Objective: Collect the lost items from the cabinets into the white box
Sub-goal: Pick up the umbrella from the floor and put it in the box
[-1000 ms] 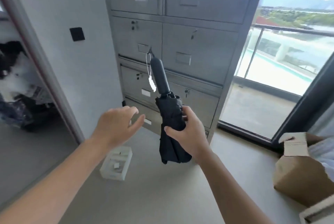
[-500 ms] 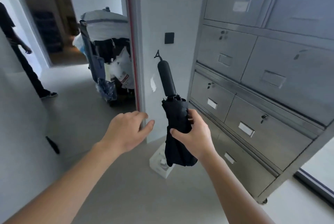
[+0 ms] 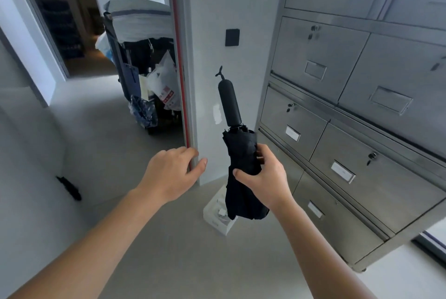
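My right hand (image 3: 265, 178) grips a folded black umbrella (image 3: 237, 153) around its fabric, handle pointing up, with a white tag hanging beside the handle. My left hand (image 3: 172, 173) hovers just left of it, fingers loosely spread, holding nothing. The white box (image 3: 216, 217) sits on the floor directly below the umbrella, partly hidden by it, with small items inside. The grey metal cabinet (image 3: 362, 117) with several shut drawers fills the right side.
A white wall column with a black switch plate (image 3: 232, 37) stands behind the umbrella. Through the doorway at left is a loaded cart (image 3: 142, 57) with bags. A small black object (image 3: 70, 188) is on the left wall.
The view has swung left from the window and cabinet toward the doorway. My right hand still holds the umbrella upright; the white box now lies beneath it.
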The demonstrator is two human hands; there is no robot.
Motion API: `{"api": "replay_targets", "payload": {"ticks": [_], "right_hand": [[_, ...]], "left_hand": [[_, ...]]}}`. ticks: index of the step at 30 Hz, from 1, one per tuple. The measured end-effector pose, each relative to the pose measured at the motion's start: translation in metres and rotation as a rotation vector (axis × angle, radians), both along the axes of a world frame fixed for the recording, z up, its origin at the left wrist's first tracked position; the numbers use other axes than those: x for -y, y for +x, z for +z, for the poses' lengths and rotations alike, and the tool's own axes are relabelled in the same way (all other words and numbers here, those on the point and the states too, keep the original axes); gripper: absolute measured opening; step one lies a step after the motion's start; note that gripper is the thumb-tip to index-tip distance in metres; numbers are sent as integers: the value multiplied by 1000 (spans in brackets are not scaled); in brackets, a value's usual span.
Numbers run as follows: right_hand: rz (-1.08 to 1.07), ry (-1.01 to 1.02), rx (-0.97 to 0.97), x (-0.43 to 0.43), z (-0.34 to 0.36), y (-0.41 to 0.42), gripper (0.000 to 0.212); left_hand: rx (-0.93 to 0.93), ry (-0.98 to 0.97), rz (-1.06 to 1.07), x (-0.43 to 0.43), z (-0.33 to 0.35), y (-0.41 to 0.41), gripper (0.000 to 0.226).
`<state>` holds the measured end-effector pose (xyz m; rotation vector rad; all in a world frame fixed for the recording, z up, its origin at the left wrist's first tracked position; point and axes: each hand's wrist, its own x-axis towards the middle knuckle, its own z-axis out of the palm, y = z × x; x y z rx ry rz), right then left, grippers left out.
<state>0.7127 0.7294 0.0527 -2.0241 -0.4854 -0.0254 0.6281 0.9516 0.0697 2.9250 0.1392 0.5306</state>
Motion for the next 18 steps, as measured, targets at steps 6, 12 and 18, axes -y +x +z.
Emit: {"api": "replay_targets", "payload": {"ticks": [6, 12, 18], "right_hand": [[18, 3, -51, -12, -25, 88, 50], [88, 38, -139, -36, -50, 190, 50], [134, 33, -181, -75, -53, 275, 49]], "left_hand": [[-58, 4, 11, -7, -24, 82, 64], [-102, 3, 99, -18, -41, 173, 57], [-143, -18, 184, -44, -50, 237, 58]]}}
